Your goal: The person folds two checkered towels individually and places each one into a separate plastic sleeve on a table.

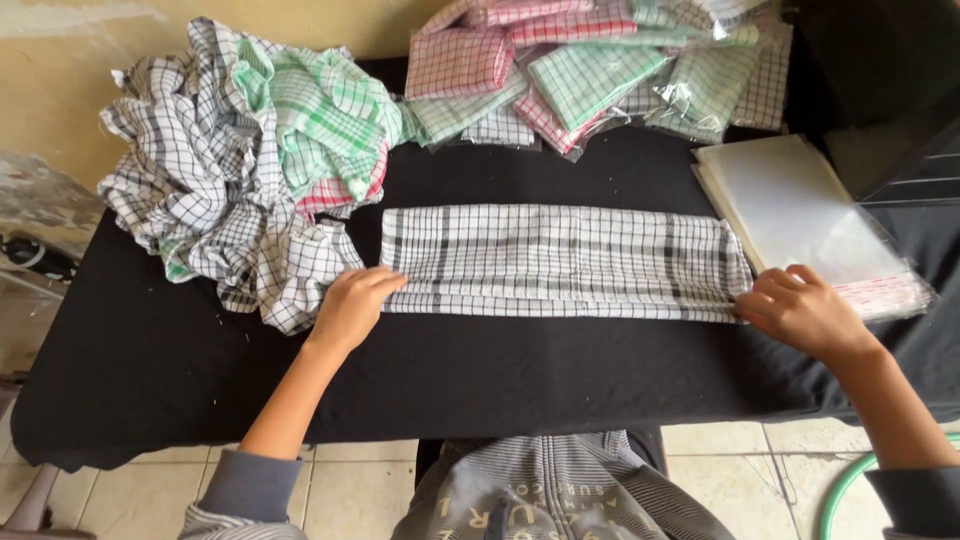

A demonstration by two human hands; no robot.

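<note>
On the black tabletop a checked cloth lies folded into a long strip; the left hand and right hand pinch its two ends, pulling it flat, loose cloths heaped alongside.

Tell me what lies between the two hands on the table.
In the head view, the folded black-and-white checked cloth spans the stretch from the left hand to the right hand; each hand touches one end.
</note>
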